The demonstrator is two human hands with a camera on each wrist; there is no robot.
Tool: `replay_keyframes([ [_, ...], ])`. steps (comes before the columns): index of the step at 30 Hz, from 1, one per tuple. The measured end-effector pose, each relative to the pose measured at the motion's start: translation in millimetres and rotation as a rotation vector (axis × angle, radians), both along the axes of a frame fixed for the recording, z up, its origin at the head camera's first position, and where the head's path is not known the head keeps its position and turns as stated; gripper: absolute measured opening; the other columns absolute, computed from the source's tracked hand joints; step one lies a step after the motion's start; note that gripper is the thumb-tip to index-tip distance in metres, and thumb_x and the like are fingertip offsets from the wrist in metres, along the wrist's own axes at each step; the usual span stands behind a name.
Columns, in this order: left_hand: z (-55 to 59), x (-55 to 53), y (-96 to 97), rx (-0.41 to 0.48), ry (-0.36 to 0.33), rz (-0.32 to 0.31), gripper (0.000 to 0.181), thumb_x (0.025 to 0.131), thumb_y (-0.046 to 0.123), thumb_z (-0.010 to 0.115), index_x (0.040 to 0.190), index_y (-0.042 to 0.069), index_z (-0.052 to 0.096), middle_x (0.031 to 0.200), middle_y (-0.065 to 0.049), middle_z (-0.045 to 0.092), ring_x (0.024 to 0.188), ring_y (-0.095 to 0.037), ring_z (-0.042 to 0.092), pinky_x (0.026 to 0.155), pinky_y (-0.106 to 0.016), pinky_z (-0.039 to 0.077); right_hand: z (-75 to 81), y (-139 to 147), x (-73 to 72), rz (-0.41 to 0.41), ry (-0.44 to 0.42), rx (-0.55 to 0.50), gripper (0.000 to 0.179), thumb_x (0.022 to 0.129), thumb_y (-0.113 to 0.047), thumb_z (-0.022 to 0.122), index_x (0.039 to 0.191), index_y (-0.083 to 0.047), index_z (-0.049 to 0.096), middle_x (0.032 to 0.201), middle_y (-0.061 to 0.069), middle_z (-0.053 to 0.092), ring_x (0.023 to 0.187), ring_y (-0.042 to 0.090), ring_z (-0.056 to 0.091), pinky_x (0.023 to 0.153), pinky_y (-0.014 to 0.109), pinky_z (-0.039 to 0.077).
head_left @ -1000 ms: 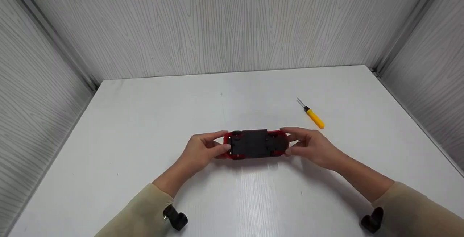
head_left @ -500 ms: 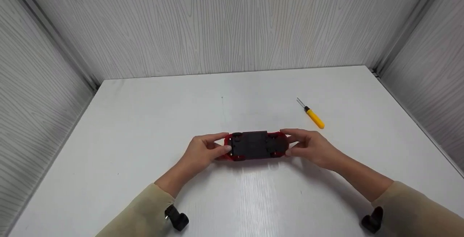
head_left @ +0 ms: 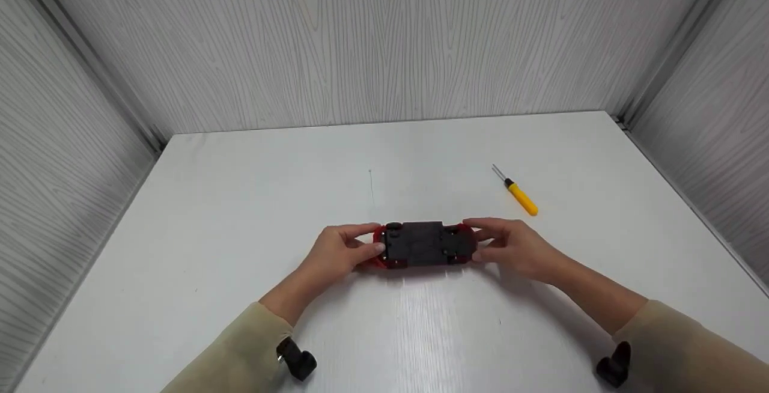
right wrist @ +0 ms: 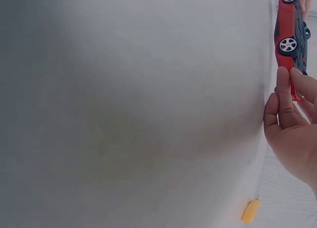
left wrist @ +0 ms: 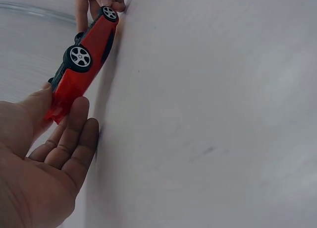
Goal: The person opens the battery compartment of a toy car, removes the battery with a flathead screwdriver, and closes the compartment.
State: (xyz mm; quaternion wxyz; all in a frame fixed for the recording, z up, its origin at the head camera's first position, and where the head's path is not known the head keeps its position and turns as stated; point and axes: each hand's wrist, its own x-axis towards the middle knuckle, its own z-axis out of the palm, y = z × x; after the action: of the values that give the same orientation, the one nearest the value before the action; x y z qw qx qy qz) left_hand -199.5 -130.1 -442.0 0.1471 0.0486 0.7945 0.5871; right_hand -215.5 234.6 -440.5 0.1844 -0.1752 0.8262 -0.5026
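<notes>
A red toy car (head_left: 424,243) is held upside down, its black underside facing up, just above the white table. My left hand (head_left: 334,253) grips one end between thumb and fingers. At the other end my right hand (head_left: 518,249) pinches the car the same way. In the left wrist view the car's red side (left wrist: 94,42) and silver-spoked wheels show, with the left hand (left wrist: 49,163) at the near end. The right wrist view shows the right hand (right wrist: 292,124) on its end of the car (right wrist: 285,32). The roof is hidden underneath.
A screwdriver (head_left: 521,198) with a yellow handle lies behind the right hand, its shaft pointing back and left. The white table (head_left: 240,201) is enclosed by pale wood-grain panels (head_left: 384,44) at the back and sides.
Both hands keep their hold on the upturned car. The car, hands and table sit very slightly lower in the head view; the screwdriver stays where it lay.
</notes>
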Motion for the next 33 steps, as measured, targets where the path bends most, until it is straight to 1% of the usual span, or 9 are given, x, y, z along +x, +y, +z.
replay_keyframes([
  [7, 1.3, -3.4, 1.0, 0.000, -0.030, -0.008, 0.046, 0.097, 0.019, 0.081, 0.141, 0.013, 0.070, 0.104, -0.011, 0.080, 0.088, -0.018, 0.076, 0.077, -0.029, 0.060, 0.8, -0.6, -0.8, -0.005, -0.020, 0.008, 0.063, 0.097, -0.008, 0.077, 0.156, -0.010, 0.054, 0.137, 0.018, 0.068, 0.109, 0.026, 0.074, 0.090, 0.023, 0.055],
  [11, 2.0, -3.4, -0.1, 0.017, -0.047, -0.014, 0.046, 0.098, 0.017, 0.079, 0.143, 0.011, 0.069, 0.105, -0.014, 0.079, 0.088, -0.021, 0.078, 0.078, -0.031, 0.062, 2.0, -1.8, -1.0, -0.013, -0.041, 0.011, 0.064, 0.098, -0.010, 0.077, 0.157, -0.012, 0.053, 0.139, 0.017, 0.067, 0.113, 0.026, 0.072, 0.093, 0.025, 0.055],
  [17, 2.0, -4.4, -2.0, 0.041, -0.076, -0.021, 0.047, 0.099, 0.014, 0.077, 0.145, 0.009, 0.067, 0.107, -0.016, 0.079, 0.087, -0.028, 0.079, 0.079, -0.036, 0.063, 3.2, -2.6, -1.6, -0.021, -0.059, 0.025, 0.063, 0.098, -0.012, 0.077, 0.157, -0.015, 0.054, 0.141, 0.015, 0.066, 0.122, 0.027, 0.068, 0.095, 0.026, 0.054],
  [22, 4.8, -3.5, -2.4, 0.020, -0.094, -0.027, 0.047, 0.100, 0.015, 0.076, 0.145, 0.009, 0.066, 0.103, -0.016, 0.079, 0.082, -0.026, 0.079, 0.077, -0.035, 0.064, 3.7, -2.5, 0.3, -0.022, -0.070, 0.026, 0.061, 0.099, -0.013, 0.075, 0.157, -0.015, 0.054, 0.141, 0.015, 0.066, 0.124, 0.027, 0.067, 0.097, 0.027, 0.053],
  [27, 7.0, -2.7, -1.7, 0.036, -0.136, -0.003, 0.046, 0.099, 0.014, 0.077, 0.144, 0.008, 0.067, 0.101, -0.016, 0.079, 0.076, -0.023, 0.078, 0.075, -0.035, 0.064, 3.4, -2.4, 2.0, -0.023, -0.085, -0.013, 0.063, 0.099, -0.016, 0.076, 0.157, -0.012, 0.053, 0.141, 0.016, 0.066, 0.121, 0.026, 0.069, 0.096, 0.026, 0.054],
  [33, 6.9, -3.9, -1.8, 0.011, -0.148, 0.015, 0.045, 0.099, 0.014, 0.077, 0.142, 0.005, 0.068, 0.094, -0.017, 0.079, 0.068, -0.019, 0.076, 0.070, -0.033, 0.064, 2.7, -3.1, 2.5, -0.034, -0.095, -0.031, 0.063, 0.099, -0.016, 0.077, 0.157, -0.011, 0.053, 0.143, 0.017, 0.064, 0.122, 0.027, 0.069, 0.096, 0.026, 0.055],
])
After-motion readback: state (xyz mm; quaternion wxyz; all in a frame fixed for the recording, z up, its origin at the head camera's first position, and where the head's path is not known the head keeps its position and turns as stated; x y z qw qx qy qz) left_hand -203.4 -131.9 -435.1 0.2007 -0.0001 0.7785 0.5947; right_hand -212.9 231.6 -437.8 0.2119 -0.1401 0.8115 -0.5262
